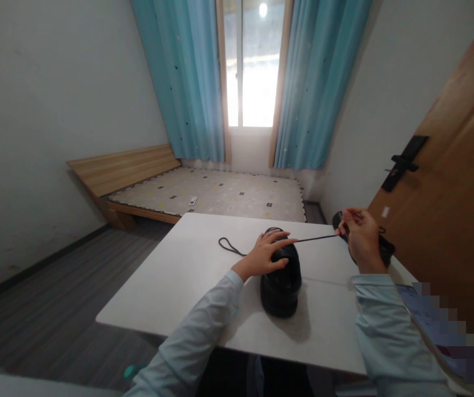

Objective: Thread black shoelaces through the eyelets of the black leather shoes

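A black shoe [281,284] stands on the white table [187,275], toe toward me. My left hand [264,252] rests on top of it, fingers spread over the laces area. My right hand [360,234] pinches the end of a black shoelace [317,238] that runs taut from the shoe to the right. The lace's other end [229,246] lies in a loop on the table to the left of the shoe. A second black shoe [381,245] sits behind my right hand, mostly hidden by it.
A wooden door [456,182] with a black handle stands close on the right. A low bed [203,193] lies beyond the table under a window with blue curtains. Grey floor opens to the left. Blue papers [422,309] lie at the table's right edge.
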`<state>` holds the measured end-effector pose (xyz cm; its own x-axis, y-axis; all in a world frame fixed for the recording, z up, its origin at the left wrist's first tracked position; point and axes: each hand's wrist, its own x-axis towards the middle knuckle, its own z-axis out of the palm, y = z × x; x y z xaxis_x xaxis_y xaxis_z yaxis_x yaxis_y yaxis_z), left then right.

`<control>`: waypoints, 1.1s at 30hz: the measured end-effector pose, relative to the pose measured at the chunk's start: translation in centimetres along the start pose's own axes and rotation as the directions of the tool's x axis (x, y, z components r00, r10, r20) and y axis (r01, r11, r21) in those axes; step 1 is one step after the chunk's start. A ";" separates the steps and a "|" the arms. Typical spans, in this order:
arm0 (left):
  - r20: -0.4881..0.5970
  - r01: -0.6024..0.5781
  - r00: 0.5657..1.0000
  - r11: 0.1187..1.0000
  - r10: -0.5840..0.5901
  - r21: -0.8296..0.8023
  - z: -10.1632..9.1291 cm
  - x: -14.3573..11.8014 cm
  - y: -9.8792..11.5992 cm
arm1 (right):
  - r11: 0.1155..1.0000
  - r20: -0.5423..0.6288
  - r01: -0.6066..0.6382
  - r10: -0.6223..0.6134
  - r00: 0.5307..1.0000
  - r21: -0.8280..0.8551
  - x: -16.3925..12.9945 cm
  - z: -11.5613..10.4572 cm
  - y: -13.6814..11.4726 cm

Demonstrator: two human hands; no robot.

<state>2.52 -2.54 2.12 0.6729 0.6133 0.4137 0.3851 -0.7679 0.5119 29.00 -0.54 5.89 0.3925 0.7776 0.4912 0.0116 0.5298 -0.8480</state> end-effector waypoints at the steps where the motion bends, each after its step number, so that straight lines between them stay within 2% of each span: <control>1: 0.014 0.000 1.000 1.000 0.000 0.022 0.0 0.0 0.2 | 1.000 -0.002 -0.007 0.007 1.000 0.000 0.0 -0.1 0.2; 4: 0.016 0.016 1.000 0.997 -0.017 0.078 -0.3 0.0 0.2 | 0.997 0.009 -0.003 0.004 1.000 -0.075 0.1 -0.6 0.7; 7: -0.032 0.034 0.999 0.990 -0.030 0.140 -0.4 -0.3 -0.2 | 0.965 0.040 0.030 -0.020 0.999 -0.262 0.0 -1.0 0.9; 11: -0.060 0.040 0.998 0.985 -0.030 0.166 -0.3 -0.5 -0.5 | 0.857 0.100 0.068 -0.019 0.995 -0.511 -0.2 -1.3 1.2; 14: -0.051 0.033 0.998 0.985 -0.025 0.167 -0.2 -0.5 -0.5 | 0.784 0.180 0.117 -0.007 0.984 -0.610 -0.4 -1.0 1.7; 17: -0.045 0.035 0.999 0.984 -0.028 0.174 -0.3 -0.4 -0.5 | 0.770 0.312 0.163 0.048 0.949 -0.616 -0.9 -0.2 2.0; 20: -0.049 0.032 0.999 0.984 -0.024 0.173 -0.3 -0.4 -0.5 | 0.789 0.456 0.175 0.145 0.878 -0.589 -1.9 1.2 2.0; 26: -0.060 0.029 0.998 0.987 -0.020 0.161 -0.4 -0.4 -0.4 | 0.846 0.607 0.113 0.274 0.746 -0.521 -3.5 3.2 1.4; 33: -0.063 0.031 0.998 0.988 -0.022 0.148 -0.3 -0.3 -0.5 | 0.858 0.634 0.117 0.272 0.724 -0.501 -3.8 3.4 1.7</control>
<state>1.89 -2.30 1.94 0.6229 0.6406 0.4490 0.4952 -0.7672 0.4076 24.38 -1.40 3.27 -0.2961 0.9216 0.2509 0.5165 0.3755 -0.7695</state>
